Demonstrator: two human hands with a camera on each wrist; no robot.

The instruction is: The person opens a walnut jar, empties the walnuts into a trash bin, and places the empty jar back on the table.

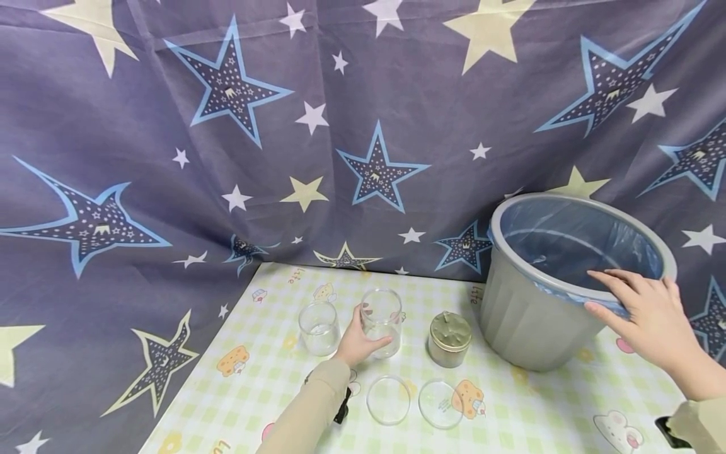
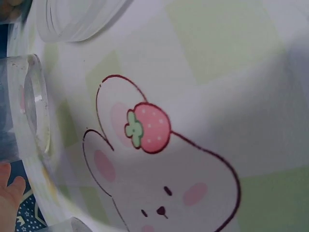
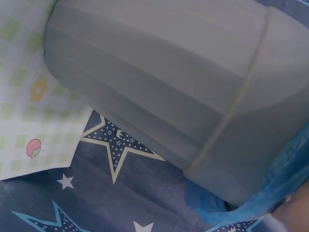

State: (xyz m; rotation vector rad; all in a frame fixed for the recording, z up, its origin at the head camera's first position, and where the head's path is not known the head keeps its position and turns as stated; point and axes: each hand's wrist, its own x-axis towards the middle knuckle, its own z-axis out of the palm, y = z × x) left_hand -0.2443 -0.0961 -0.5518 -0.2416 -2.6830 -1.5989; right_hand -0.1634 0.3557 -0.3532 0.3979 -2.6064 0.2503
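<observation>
My left hand holds a clear, open-topped jar on the table, thumb across its front and fingers round its left side. In the left wrist view, fingertips show beside the jar wall. Just left of that hand stands a second clear jar. To the right is a small round container with a crinkled green top. My right hand hovers at the near rim of a grey bin, fingers extended over its mouth. Whether it touches the rim cannot be told.
A blue bag lines the bin. Two clear round lids, a left lid and a right lid, lie in front of the jars. The table has a checked cover. A star-patterned curtain hangs behind it.
</observation>
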